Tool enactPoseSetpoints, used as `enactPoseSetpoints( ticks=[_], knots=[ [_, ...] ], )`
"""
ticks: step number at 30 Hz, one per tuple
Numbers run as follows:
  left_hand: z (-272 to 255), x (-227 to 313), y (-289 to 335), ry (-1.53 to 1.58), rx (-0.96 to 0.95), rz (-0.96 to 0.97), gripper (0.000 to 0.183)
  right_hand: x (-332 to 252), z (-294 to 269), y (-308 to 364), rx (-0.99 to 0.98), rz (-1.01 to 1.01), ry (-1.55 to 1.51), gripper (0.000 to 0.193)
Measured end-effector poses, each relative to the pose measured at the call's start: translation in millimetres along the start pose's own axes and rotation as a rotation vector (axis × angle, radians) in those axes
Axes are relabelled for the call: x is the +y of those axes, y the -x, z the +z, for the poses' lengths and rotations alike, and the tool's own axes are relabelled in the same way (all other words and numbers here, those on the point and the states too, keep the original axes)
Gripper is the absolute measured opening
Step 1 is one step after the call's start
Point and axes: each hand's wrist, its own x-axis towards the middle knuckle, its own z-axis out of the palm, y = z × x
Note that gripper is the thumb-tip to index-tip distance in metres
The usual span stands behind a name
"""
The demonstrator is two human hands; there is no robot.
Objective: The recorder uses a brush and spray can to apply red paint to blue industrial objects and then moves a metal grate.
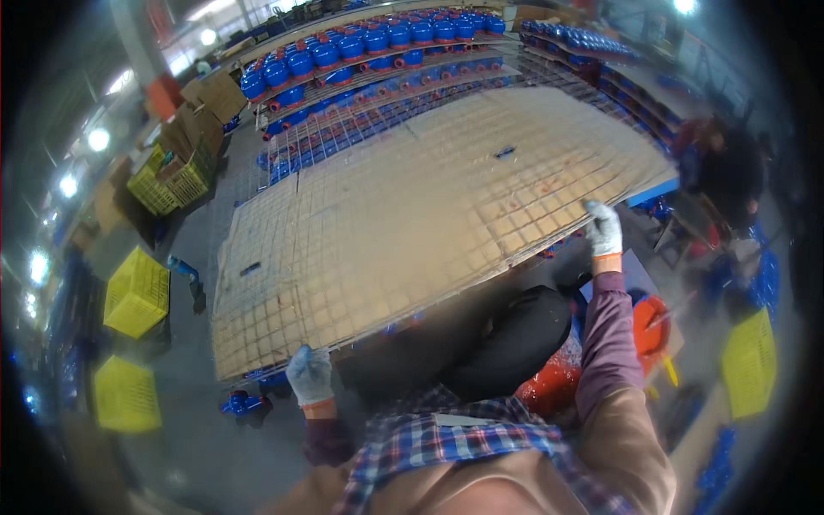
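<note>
A large tan sheet (412, 189), overlaid by or pressed against a wire grid, spans the middle of the view. Its near edge lies along my two gloved hands. At the near left corner, my left hand (310, 375) is closed on the edge. Farther right, my right hand (604, 230) grips the same edge, the fingers curled over it. Two small dark pieces show on the sheet: one dark piece (505, 152) toward the far right, another dark piece (250, 269) at the left. A hazy patch blurs the sheet's centre.
Racks of blue-and-red rounded parts (350, 47) stand beyond the sheet. Yellow crates (137, 292) sit at left, and another yellow crate (749, 364) at right. A blue part (245, 403) lies below the near left corner. Red objects (650, 326) are beside my right arm. A person (730, 172) is at far right.
</note>
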Motion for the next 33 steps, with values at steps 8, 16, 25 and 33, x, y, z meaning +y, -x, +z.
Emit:
enactPoseSetpoints(
  ticks=[8,16,25,33],
  knots=[
    [-19.8,-17.8,-9.0,-0.206,0.098,-0.115,0.008,78.4,-56.1,-4.9,0.163,0.186,0.153,0.019],
    [-8.2,-41.9,-30.9,-0.068,-0.265,-0.166,0.019,59.4,-63.2,-35.6,0.299,0.274,0.217,0.027],
    [56.2,-73.8,-35.8,-0.65,-0.113,-0.069,0.024,20.0,-38.8,-83.2,0.355,0.205,0.398,0.02],
    [135.0,-132.5,-56.3,-0.282,0.069,-0.338,0.038,28.5,-5.4,-70.9,0.278,0.322,0.703,0.046]
  ],
)
